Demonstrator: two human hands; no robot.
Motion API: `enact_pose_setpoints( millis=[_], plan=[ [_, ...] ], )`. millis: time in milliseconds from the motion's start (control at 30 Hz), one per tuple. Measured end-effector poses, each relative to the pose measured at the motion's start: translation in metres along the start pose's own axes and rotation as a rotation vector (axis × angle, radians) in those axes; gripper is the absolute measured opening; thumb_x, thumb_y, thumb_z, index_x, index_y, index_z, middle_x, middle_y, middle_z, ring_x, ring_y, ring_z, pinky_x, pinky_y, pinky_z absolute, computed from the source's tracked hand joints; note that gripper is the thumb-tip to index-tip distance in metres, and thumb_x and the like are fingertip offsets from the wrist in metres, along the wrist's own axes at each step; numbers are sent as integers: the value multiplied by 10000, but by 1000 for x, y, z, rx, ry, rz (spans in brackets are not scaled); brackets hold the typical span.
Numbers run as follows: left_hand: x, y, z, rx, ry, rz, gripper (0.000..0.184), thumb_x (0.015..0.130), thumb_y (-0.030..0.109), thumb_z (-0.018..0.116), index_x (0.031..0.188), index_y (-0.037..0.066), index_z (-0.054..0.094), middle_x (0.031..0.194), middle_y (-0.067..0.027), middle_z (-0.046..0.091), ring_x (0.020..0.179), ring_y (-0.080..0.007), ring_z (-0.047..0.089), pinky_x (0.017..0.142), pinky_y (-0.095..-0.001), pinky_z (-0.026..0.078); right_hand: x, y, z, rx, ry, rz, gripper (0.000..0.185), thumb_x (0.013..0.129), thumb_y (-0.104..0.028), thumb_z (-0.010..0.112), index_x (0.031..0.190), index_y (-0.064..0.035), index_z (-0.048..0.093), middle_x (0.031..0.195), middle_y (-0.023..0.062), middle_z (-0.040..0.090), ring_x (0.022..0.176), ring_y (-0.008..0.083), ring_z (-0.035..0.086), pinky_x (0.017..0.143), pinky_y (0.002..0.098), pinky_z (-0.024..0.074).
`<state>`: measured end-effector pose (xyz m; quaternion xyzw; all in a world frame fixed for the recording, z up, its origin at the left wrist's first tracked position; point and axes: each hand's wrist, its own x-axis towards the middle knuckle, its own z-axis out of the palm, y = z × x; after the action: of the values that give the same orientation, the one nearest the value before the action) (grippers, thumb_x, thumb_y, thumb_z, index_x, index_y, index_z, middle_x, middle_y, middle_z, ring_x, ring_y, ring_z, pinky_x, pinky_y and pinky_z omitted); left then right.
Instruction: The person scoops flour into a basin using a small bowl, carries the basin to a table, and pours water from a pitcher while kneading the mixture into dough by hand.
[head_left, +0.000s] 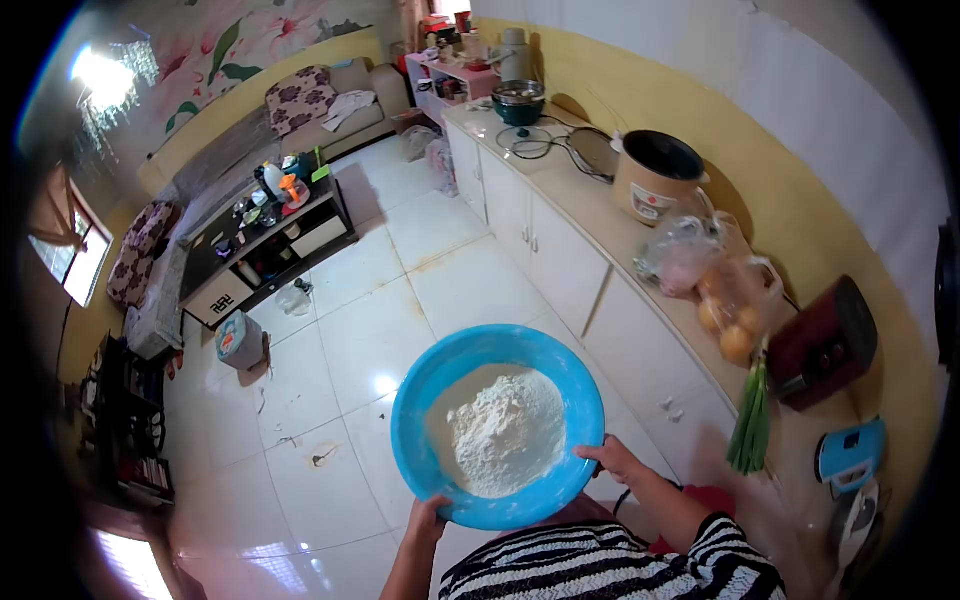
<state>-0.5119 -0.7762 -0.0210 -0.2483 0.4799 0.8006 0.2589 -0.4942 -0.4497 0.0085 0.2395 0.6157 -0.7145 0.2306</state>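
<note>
A blue plastic basin is held out in front of my body, over the tiled floor. In it lies a heap of white flour, piled higher toward the middle. My left hand grips the lower left rim, with the thumb on the inner side. At the lower right rim, my right hand is closed on the basin as well, thumb over the edge. The fingers of both hands are partly hidden beneath the rim.
Along the right runs a counter bearing a rice cooker, bagged round produce, green onions and a dark red appliance. A low table, a bin and a sofa stand farther off.
</note>
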Motion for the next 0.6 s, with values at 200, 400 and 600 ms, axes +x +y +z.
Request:
enact_pose_setpoints(
  millis=[200,400,600],
  plan=[
    [38,28,-15,-61,88,64,348,581,-31,492,925,-41,439,788,-92,493,672,-205,515,576,-298,444,70,-45,25,4,-171,45,439,666,-228,629,1010,-1,476,847,109,567,671,187,574,534,306,495],
    [78,63,-6,-124,172,115,315,578,-7,502,887,-33,452,758,-85,495,645,-193,513,554,-282,440,157,-92,30,-145,-294,101,416,661,-185,611,1005,4,473,852,115,563,678,201,572,550,328,498],
    [95,82,-8,-272,337,182,291,580,-15,503,866,-30,456,730,-80,498,642,-195,510,560,-286,436,227,-148,64,-289,-375,106,368,639,-141,597,951,25,494,808,110,562,658,195,567,557,320,489]
  ],
)
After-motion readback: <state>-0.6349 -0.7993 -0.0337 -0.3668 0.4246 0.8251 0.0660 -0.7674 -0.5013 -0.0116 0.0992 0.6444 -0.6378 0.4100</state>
